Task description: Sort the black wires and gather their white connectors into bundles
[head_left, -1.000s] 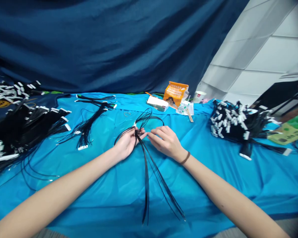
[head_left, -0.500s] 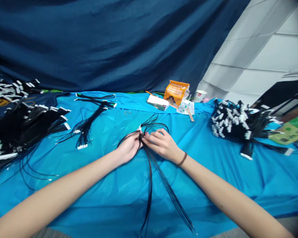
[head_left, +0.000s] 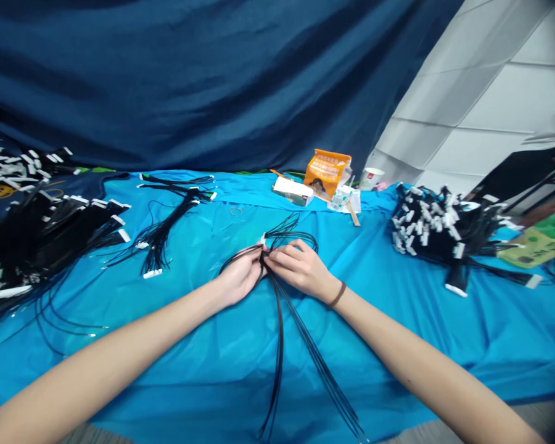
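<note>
A bundle of thin black wires (head_left: 280, 333) with a small white connector (head_left: 263, 238) is held over the blue cloth at the centre. Fingers of my left hand (head_left: 243, 274) are closed on the bundle just below the connector. My right hand (head_left: 298, 265), with a brown band at the wrist, pinches the same wires from the right, its fingertips close to those of my left hand. Some wires loop up and out to both sides, while two long strands hang toward the front edge. The exact crossing of the wires between the fingertips is too small to make out.
Black wire bundles with white connectors lie in a large heap (head_left: 50, 234) at left, a smaller group (head_left: 161, 237) beside it, and another heap (head_left: 430, 225) at right. Behind my hands are an orange bag (head_left: 326, 174), a white box (head_left: 292, 190) and a paper cup (head_left: 370, 178).
Both hands stay on the wires in nearly the same pose. The upper wires and connector have shifted very slightly to the right.
</note>
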Tool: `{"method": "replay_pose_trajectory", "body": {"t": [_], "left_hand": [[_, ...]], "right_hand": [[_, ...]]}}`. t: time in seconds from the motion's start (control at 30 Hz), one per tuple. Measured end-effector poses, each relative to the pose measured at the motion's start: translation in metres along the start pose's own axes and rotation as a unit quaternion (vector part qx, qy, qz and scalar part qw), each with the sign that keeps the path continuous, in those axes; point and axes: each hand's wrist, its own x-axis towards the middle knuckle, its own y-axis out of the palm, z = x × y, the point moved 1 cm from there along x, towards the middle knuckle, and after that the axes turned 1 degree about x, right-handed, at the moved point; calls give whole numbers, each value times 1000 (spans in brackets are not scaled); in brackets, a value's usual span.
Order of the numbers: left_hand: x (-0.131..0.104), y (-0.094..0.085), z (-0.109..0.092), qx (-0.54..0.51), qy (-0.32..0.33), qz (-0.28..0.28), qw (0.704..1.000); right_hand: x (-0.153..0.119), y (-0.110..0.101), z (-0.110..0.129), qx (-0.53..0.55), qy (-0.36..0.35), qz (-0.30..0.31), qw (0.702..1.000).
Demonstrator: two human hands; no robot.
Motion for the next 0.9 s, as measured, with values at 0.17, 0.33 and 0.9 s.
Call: {"method": "replay_pose_trajectory", "body": {"t": [0.17,0.33,0.9], "left_hand": [[-2,1,-1,3,-15,2,1000],[3,-3,1,14,-6,26,1000],[0,-8,2,48,63,42,996]], "right_hand": [[-2,3,-1,24,16,2,1000],[-1,5,-1,147,102,-22,984],[-1,-34,-31,245,464,-289,801]]}}
